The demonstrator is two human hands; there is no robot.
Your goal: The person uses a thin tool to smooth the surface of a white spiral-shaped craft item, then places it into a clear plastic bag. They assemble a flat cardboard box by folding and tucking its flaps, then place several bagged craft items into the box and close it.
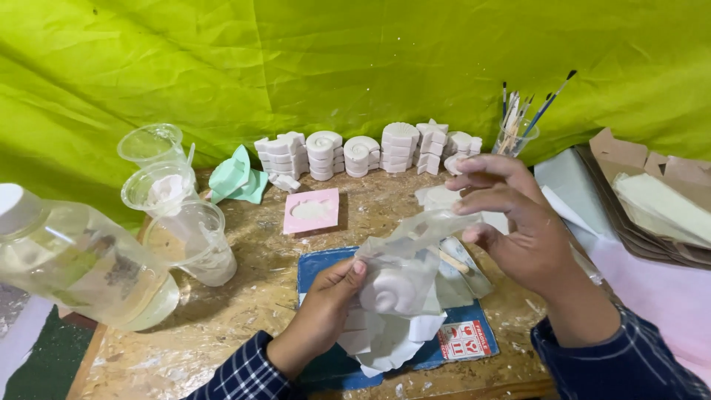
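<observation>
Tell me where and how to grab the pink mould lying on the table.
Take the pink mould by its two side edges, coming straight down from above. It lies flat on the wooden table with its white-filled cavity facing up, so pinching the plain pink border probably keeps fingers off the filling. Its left and right sides look open; the white castings stand behind it.

1. A single view, from a camera worn on the person's head.
2. It looks forward and down across the wooden table [244, 296], toward the green cloth [355, 59] at 12 o'clock.
3. It sits close: both forearms enter from 6 o'clock, and the hands fill the lower middle.
</observation>
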